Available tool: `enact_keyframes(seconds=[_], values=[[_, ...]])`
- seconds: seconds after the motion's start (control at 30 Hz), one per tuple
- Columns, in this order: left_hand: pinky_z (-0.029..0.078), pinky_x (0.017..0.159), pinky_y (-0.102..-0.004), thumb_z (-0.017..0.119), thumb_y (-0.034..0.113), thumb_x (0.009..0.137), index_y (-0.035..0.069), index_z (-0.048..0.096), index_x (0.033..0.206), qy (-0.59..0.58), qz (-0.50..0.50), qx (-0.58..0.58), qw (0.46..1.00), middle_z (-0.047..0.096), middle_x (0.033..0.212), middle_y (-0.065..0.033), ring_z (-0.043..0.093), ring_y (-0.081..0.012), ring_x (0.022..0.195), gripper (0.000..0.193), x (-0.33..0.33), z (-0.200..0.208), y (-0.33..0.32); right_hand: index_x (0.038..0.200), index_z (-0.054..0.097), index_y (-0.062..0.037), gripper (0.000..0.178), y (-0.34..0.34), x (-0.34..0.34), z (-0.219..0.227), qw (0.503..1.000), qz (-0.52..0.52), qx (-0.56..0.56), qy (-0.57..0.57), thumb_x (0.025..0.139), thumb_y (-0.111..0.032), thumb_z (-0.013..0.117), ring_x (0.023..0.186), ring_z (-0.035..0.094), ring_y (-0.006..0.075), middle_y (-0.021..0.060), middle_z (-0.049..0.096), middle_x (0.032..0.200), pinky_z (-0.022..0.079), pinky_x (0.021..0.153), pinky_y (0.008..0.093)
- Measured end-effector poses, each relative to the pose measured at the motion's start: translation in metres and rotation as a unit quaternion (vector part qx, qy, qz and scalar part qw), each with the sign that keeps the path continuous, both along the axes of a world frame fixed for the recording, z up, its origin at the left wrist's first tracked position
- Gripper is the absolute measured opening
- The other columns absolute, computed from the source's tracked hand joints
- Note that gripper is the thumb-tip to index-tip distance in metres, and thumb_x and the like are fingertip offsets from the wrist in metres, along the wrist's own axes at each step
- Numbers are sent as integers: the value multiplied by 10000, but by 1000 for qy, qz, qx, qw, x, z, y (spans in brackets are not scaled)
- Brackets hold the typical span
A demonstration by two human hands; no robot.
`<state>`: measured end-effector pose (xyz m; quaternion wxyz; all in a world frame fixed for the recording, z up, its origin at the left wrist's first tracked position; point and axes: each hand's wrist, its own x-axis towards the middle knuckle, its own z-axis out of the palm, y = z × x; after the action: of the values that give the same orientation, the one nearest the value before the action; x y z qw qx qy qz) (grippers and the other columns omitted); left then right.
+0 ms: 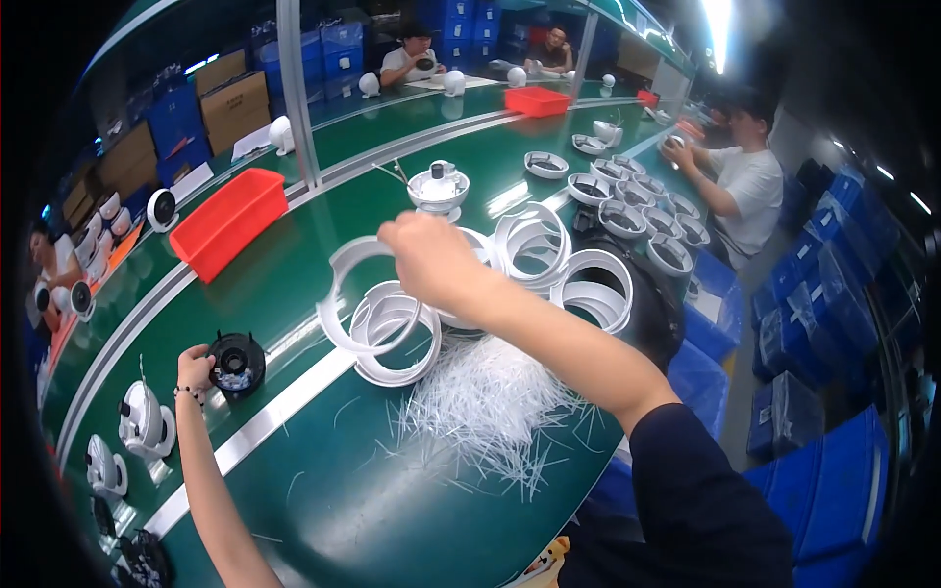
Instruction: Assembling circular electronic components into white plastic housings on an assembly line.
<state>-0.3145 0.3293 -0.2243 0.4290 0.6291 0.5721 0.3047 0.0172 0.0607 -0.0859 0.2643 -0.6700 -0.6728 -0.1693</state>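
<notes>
My left hand [194,367], reached out over the table at the left, grips the edge of a black round housing [236,363] with small parts inside it. Farther right, my right hand [431,257] has its fingers closed on the rim of a white plastic ring [330,316], which is tilted and held above other rings. Several similar white rings [532,245] lie under and beside that hand. Near them is a heap of thin white strips [490,397]. Just beyond the right hand stands a white bowl-shaped housing [438,188] with a black part on top.
A red bin [230,220] sits at the far left, another red bin [537,101] farther back. White camera-like units [147,421] stand along the left. Several white rimmed bowls [627,201] cluster at right near a co-worker [745,186]. Blue crates [833,490] stand at the right.
</notes>
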Motion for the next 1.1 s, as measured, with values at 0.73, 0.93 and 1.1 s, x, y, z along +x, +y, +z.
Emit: enact_keyframes(seconds=[0.73,0.93,1.1], values=[[409,845,-364,399,-149,715,101,226,1268,-531,112,47,839,411,1181,-82,463,-208,1036,632,-46,26,-223,1295,176,-9,1132,-40,-189,-87,879,352,-319,-39,448,-499,746,1223,181,408,248,171,1326,155,974,554],[439,813,-293,411,-159,732,79,233,1265,-529,95,79,839,430,1151,-76,472,-170,1020,611,-40,35,-243,1279,208,-4,1076,-25,-183,-81,897,347,-264,75,452,-412,762,1133,327,374,228,334,1224,269,951,417],[388,873,-279,419,-157,719,19,233,1236,-496,87,185,844,416,1150,-100,450,-165,1042,577,-18,31,-257,1292,92,47,968,-9,-190,-58,652,220,-156,709,642,-277,730,1015,483,253,216,386,1171,429,803,333]])
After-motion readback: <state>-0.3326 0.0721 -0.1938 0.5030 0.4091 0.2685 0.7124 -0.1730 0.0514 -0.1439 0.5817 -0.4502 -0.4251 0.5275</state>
